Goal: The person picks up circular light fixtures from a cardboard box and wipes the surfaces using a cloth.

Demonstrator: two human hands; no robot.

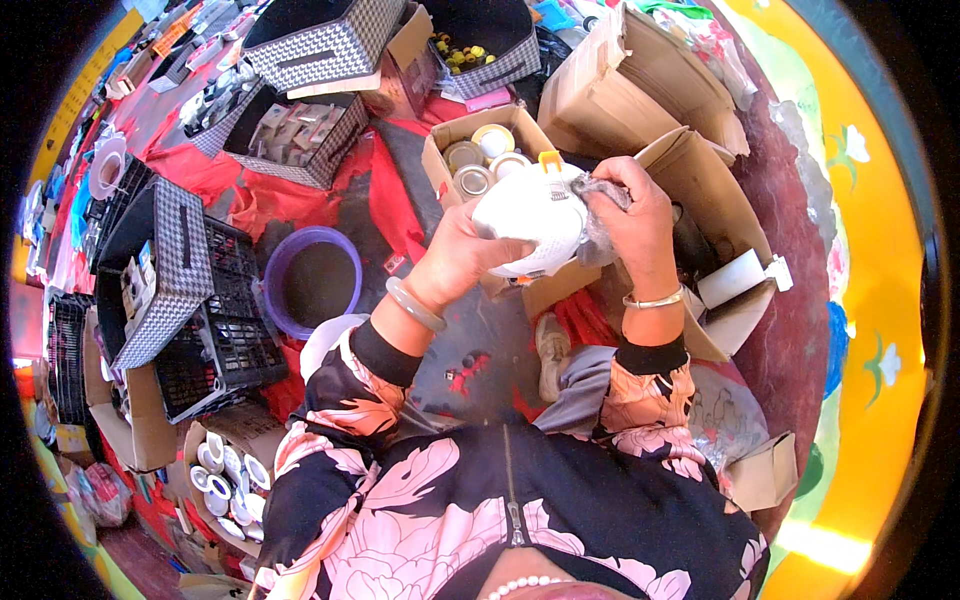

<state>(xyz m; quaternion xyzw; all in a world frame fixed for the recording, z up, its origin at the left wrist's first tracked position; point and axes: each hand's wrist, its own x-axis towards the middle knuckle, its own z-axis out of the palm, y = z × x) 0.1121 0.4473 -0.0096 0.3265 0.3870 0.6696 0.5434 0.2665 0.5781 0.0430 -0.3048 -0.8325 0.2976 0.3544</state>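
Note:
Held up in front of me is a white round downlight (528,212) with a small spring clip and a yellow-orange piece on its rim. My left hand (458,248) grips it from the left, thumb across its lower side. My right hand (640,215) pinches a crumpled grey rag (601,232) and presses it against the light's right edge. Just beyond the light, an open cardboard box (450,132) contains several round, gold and silver-rimmed lights (493,141). The light partly covers this box.
To the left are a purple-rimmed tub (272,290), a black plastic crate (245,345) and a checked fabric bin (185,270). A box of white round parts (232,485) stands lower left. Open cardboard boxes (725,190) crowd the right. Checked bins (325,50) stand at the back.

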